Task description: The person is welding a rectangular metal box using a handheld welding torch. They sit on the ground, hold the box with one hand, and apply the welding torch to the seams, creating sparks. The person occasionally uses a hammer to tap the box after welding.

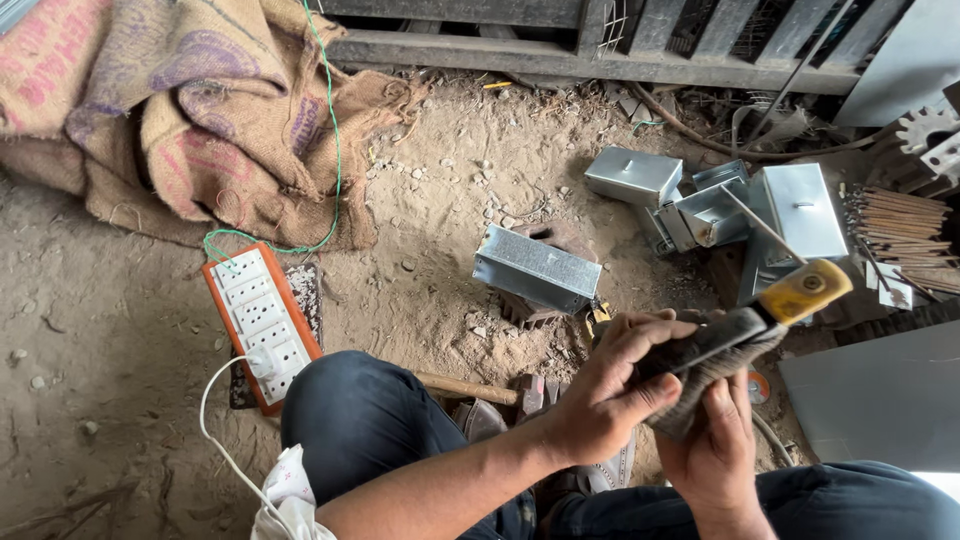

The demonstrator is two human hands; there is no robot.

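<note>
**Head view: two hands on an electrode holder above a dirt floor**

Head view looks down on a seated person whose left hand [610, 385] and right hand [715, 440] meet just right of centre, over the knees. Both are closed on a welding electrode holder [745, 325]: the left hand wraps the dark body from above, with its thumb pressing along the side, and the right hand, palm up, cups the underside through a piece of grey cloth [700, 385].

The holder looks stiff and fairly light, a hard bar with a yellow end [810, 288] and a thin rod [758, 222] clamped in it. I judge the insulated dark body the safe place to grip; the bare rod is slender, likely to flex or snap its coating, and a poor hold. The cloth should keep the grip from slipping.

Its long axis runs from lower left to upper right, yellow end pointing away from the person toward the metal boxes [800, 205]. The rod leaves it at an angle, slanting up and to the left.

Nearby on the floor lie a single grey metal box [535, 268], a bundle of welding rods [905, 240] at the right edge, an orange-framed power strip [262, 320] on the left, and burlap sacks [190, 110].
</note>
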